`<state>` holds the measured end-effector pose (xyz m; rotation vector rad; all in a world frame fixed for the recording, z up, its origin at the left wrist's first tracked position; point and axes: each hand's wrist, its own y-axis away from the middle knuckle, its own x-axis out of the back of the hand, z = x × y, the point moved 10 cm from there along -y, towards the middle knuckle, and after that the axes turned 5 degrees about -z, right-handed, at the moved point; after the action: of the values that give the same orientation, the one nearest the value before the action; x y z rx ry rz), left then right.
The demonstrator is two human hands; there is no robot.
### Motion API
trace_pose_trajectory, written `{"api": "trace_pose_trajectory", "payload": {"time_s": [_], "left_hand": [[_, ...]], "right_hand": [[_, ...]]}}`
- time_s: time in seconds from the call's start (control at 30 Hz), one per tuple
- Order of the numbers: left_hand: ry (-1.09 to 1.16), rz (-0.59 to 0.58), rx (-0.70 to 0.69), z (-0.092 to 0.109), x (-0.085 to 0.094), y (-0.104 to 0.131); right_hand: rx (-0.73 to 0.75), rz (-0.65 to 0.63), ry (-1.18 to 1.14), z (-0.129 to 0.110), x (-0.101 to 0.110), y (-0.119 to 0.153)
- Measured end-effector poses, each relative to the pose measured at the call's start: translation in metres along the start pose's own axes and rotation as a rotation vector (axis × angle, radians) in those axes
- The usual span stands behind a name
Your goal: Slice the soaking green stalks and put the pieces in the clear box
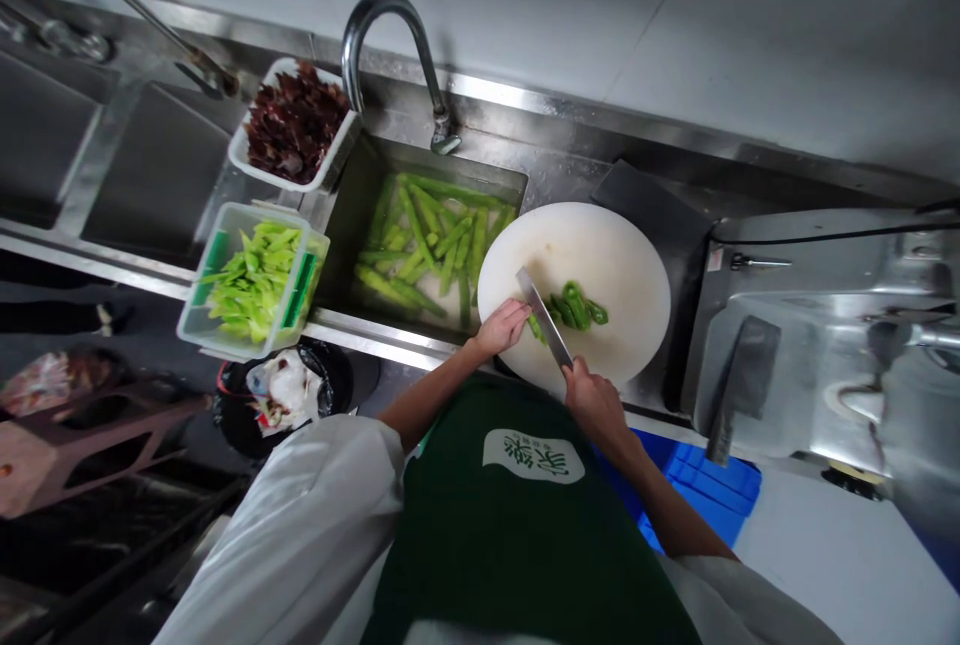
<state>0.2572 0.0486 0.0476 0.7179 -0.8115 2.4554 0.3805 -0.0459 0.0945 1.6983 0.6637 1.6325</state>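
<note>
A round white cutting board (622, 265) lies over the right side of the sink edge. My right hand (592, 400) is closed round the handle of a kitchen knife (546, 322), whose blade points up and to the left across the board. On the blade's left, my left hand (504, 327) has its fingers bent and pressed together at a green pepper (535, 328). Only a small part of that pepper shows between fingertips and blade. Cut green pepper pieces (574, 307), some of them rings, lie to the right of the blade.
Long green stalks (442, 235) lie in water in the sink below a curved faucet (390, 0). Tubs of dark red leaves (292, 120) and cut pale green stalks (259, 280) stand left. A cleaver (746, 375) rests right, and a bin (281, 395) stands below.
</note>
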Motion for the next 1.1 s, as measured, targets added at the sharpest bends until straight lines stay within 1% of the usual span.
{"api": "trace_pose_trajectory", "payload": {"time_s": [0.23,0.33,0.4,0.5,0.6,0.67,0.73,0.87,0.97,1.03,1.1], "left_hand": [[-0.005,0.011,-0.005,0.001,0.001,0.001],[0.000,-0.002,0.008,-0.001,-0.001,0.002],[0.003,-0.018,0.022,-0.003,-0.004,0.002],[-0.001,-0.020,0.029,-0.005,-0.005,0.003],[-0.019,-0.012,0.016,-0.004,-0.006,0.004],[-0.029,-0.010,0.008,-0.003,-0.006,0.005],[-0.034,-0.010,0.007,-0.003,-0.006,0.005],[-0.042,0.000,0.001,-0.003,-0.005,0.005],[-0.046,0.001,-0.008,-0.002,-0.005,0.005],[-0.044,-0.001,-0.017,-0.001,-0.005,0.005],[-0.038,-0.001,-0.022,0.000,-0.004,0.005]], "right_hand": [[0.034,0.016,-0.005,-0.014,-0.003,-0.025],[0.031,0.014,0.007,-0.015,-0.002,-0.027],[0.023,0.006,0.011,-0.012,0.001,-0.024],[-0.020,0.018,0.009,-0.002,0.012,-0.021],[-0.105,0.077,-0.007,0.011,0.025,-0.020],[-0.124,0.115,-0.024,0.013,0.030,-0.020],[-0.094,0.124,-0.045,0.008,0.027,-0.022],[-0.024,0.074,-0.098,-0.002,0.011,-0.030],[-0.063,0.076,-0.101,0.008,0.010,-0.032],[-0.114,0.094,-0.087,0.019,0.016,-0.030],[-0.133,0.103,-0.069,0.024,0.023,-0.025]]}}
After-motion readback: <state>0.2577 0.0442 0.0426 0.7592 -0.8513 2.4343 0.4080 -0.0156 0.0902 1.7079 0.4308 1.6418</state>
